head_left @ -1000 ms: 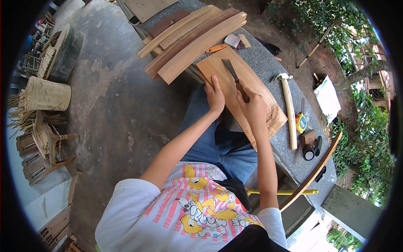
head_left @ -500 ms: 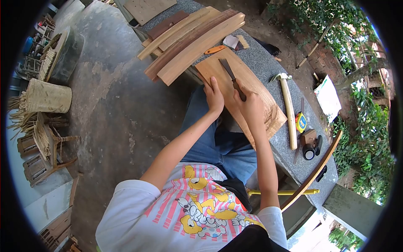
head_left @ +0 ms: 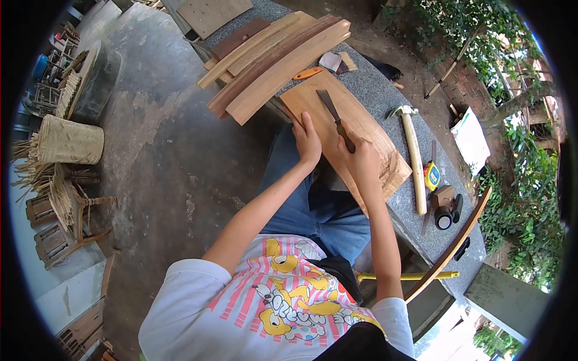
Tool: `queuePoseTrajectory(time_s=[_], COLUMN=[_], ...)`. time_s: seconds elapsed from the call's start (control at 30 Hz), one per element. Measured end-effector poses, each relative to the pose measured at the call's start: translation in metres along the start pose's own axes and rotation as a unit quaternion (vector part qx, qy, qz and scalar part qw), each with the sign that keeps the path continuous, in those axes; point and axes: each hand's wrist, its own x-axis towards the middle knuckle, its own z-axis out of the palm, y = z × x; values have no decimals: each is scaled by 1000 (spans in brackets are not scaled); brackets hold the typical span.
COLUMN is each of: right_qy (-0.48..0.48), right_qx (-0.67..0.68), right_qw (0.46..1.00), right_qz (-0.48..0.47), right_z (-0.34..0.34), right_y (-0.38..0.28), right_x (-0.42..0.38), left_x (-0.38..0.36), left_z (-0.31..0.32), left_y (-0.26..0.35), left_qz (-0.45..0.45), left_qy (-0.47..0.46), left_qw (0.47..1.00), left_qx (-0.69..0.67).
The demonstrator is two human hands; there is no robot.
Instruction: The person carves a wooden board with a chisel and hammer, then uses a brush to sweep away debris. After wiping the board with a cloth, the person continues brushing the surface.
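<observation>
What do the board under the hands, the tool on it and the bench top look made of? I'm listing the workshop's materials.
The board looks like bare, unfinished wood: tan with visible grain. The tool in the right hand seems to have a dull grey metal blade; its handle is mostly hidden. The left hand presses on the board's edge. The bench top looks like speckled grey stone, perhaps granite or concrete.

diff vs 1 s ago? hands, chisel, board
Little changed. The right hand keeps its grip on the chisel; the blade sat a touch farther up the wooden board half a second ago and is now back near where it began. The left hand stays pressed on the board's near edge. The hammer and tape measure have not moved.
</observation>
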Motion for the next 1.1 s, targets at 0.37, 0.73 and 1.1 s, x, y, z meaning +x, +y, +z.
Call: queuePoseTrajectory(time_s=[0.37, 0.73, 1.1], right_qy=[-6, 0, -16], right_qx=[-10, 3, 2], right_qw=[1000, 1000, 1000], right_qz=[16, 18, 2], right_z=[-5, -27, -36], right_y=[-13, 27, 34], right_x=[6, -23, -18], left_x=[1, -1, 1], left_z=[-3, 1, 2], left_y=[3, 3, -2], left_qz=[-17, -28, -12], left_qy=[-22, -5, 5], left_qw=[999, 1000, 1000], left_qx=[-38, -1, -9])
